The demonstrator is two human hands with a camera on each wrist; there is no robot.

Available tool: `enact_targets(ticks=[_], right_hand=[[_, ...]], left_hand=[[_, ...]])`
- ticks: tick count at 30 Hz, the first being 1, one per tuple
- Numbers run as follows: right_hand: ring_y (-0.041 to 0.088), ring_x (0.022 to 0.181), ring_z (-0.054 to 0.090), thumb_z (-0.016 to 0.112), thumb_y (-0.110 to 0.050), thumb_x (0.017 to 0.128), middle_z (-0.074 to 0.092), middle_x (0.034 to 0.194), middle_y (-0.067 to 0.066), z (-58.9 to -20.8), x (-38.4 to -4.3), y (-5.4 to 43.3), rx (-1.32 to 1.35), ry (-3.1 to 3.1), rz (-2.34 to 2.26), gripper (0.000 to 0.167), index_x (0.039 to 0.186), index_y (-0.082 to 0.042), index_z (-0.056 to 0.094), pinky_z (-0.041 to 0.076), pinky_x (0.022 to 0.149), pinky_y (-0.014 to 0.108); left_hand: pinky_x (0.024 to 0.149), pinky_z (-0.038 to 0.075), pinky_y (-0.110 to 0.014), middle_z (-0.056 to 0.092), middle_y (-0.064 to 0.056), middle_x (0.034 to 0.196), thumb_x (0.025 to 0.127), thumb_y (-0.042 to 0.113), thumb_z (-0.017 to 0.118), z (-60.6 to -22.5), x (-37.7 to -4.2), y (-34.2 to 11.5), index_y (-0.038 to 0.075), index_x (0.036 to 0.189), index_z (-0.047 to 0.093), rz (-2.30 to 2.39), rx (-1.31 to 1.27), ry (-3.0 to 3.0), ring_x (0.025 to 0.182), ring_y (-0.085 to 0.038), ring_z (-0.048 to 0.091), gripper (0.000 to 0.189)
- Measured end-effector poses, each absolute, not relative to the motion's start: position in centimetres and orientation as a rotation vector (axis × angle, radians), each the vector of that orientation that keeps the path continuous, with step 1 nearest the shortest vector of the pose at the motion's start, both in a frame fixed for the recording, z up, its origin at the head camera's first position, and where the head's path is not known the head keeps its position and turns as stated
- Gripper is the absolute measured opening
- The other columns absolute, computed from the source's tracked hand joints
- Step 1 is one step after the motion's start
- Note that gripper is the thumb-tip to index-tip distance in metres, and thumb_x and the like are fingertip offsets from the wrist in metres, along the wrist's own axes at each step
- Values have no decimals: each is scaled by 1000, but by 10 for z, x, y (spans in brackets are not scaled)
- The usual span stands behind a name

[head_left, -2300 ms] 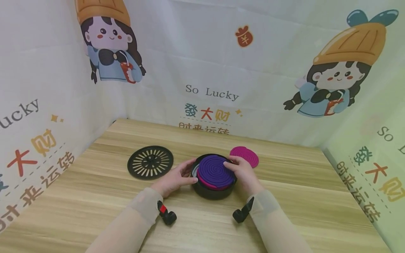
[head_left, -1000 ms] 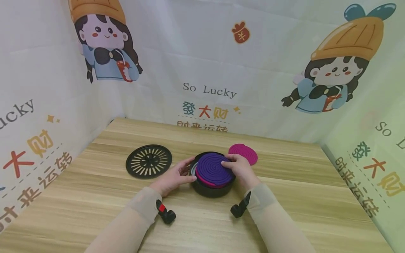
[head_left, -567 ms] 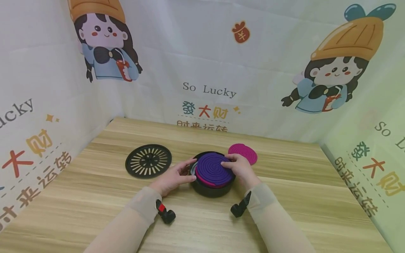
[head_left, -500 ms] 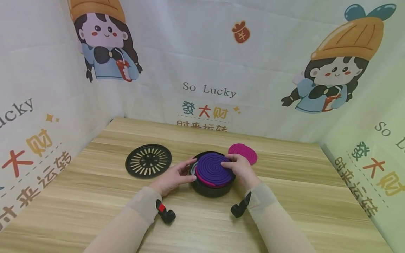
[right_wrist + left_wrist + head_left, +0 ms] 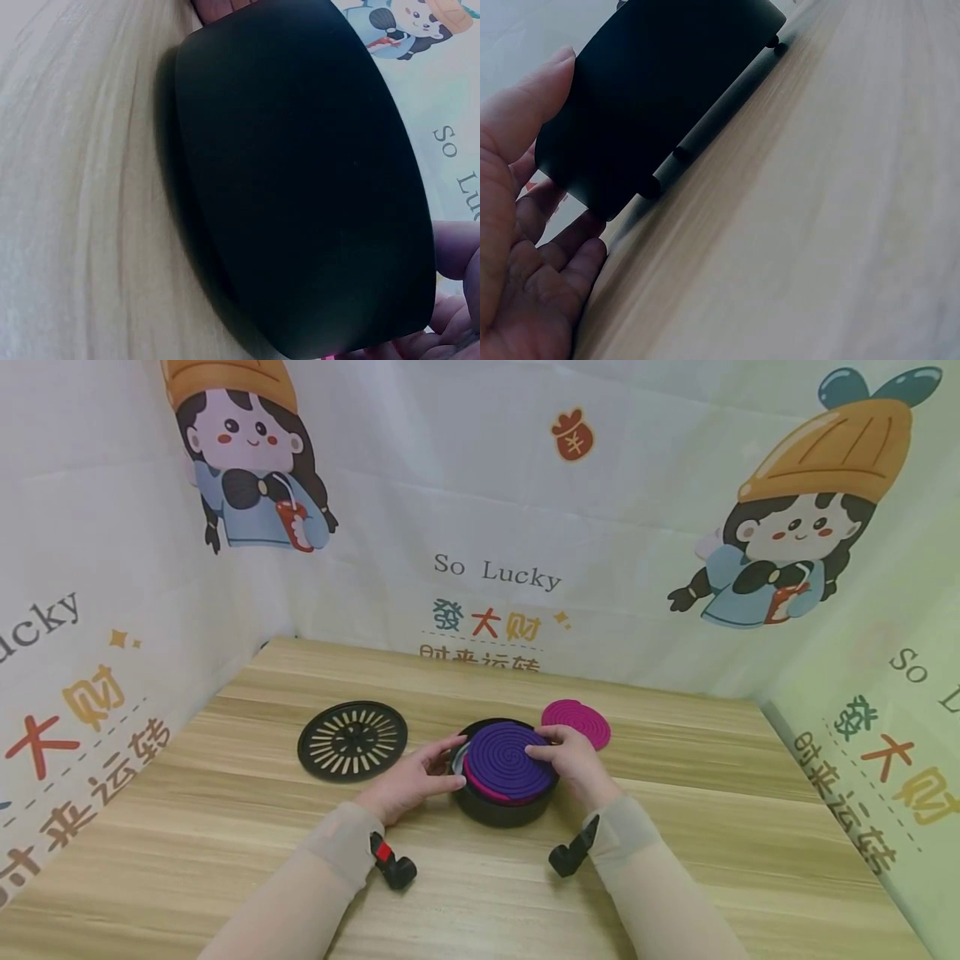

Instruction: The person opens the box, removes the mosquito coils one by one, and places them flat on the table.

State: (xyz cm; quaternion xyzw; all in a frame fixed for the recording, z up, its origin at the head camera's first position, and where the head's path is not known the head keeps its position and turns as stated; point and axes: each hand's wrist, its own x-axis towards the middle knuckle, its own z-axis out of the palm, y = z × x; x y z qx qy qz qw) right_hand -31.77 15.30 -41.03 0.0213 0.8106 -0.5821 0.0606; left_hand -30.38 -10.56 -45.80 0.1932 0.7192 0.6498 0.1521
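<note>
A round black mosquito coil box [image 5: 501,814] stands on the table, in the middle of the head view. Stacked inside it, a purple mosquito coil [image 5: 510,760] lies over a pink one [image 5: 483,787], with a grey edge showing at the left. My left hand [image 5: 405,785] holds the box's left side, thumb in front and fingers behind; the left wrist view shows its fingertips low on the wall. From the right, my right hand [image 5: 577,764] grips the rim, its thumb resting on the purple coil. In the right wrist view the dark box wall hides most of that hand.
A slotted black lid [image 5: 353,741] lies flat at the left of the box. Behind my right hand, a separate pink mosquito coil [image 5: 577,722] is on the wooden table [image 5: 697,827]. Printed cloth [image 5: 630,527] walls in the back and both sides.
Both hands keep their hold on the box and the coils stay put. The whole head view has shifted slightly since the earliest frame.
</note>
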Motion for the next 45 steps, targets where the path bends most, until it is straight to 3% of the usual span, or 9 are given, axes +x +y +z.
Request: enact_targets(ticks=[5, 15, 28, 36, 45], right_hand=[[30, 118, 49, 68, -4, 86, 51, 133, 24, -411, -317, 153, 59, 2448, -1753, 48, 130, 6, 53, 36, 106, 43], [24, 106, 56, 70, -3, 84, 54, 128, 23, -413, -317, 154, 41, 2453, -1753, 49, 130, 6, 54, 47, 91, 31], [21, 96, 53, 72, -2, 82, 57, 113, 15, -414, -315, 156, 42, 2422, -1805, 39, 118, 5, 58, 43, 76, 22], [21, 96, 54, 70, -2, 83, 58, 114, 16, -411, -312, 159, 55, 2398, -1824, 40, 120, 5, 57, 44, 86, 28], [27, 109, 49, 69, -3, 85, 56, 119, 17, -409, -314, 160, 19, 2392, -1836, 40, 122, 4, 57, 36, 102, 42]], left_hand=[[113, 25, -45, 18, -7, 159, 87, 15, 72, -458, -304, -106, 11, 150, 34, 1860, 565, 2070, 142, -31, 23, 73], [112, 27, -44, 18, -8, 159, 87, 13, 72, -457, -302, -106, 11, 150, 33, 1872, 559, 2055, 142, -31, 24, 74], [111, 29, -44, 20, -9, 158, 86, 12, 72, -458, -304, -105, 9, 149, 34, 1881, 573, 2068, 141, -31, 28, 73], [111, 29, -44, 23, -9, 157, 86, 13, 73, -460, -306, -104, 11, 149, 36, 1855, 554, 2093, 141, -30, 27, 73], [110, 32, -44, 24, -9, 157, 87, 12, 72, -459, -305, -104, 11, 149, 35, 1864, 551, 2080, 141, -30, 28, 73]])
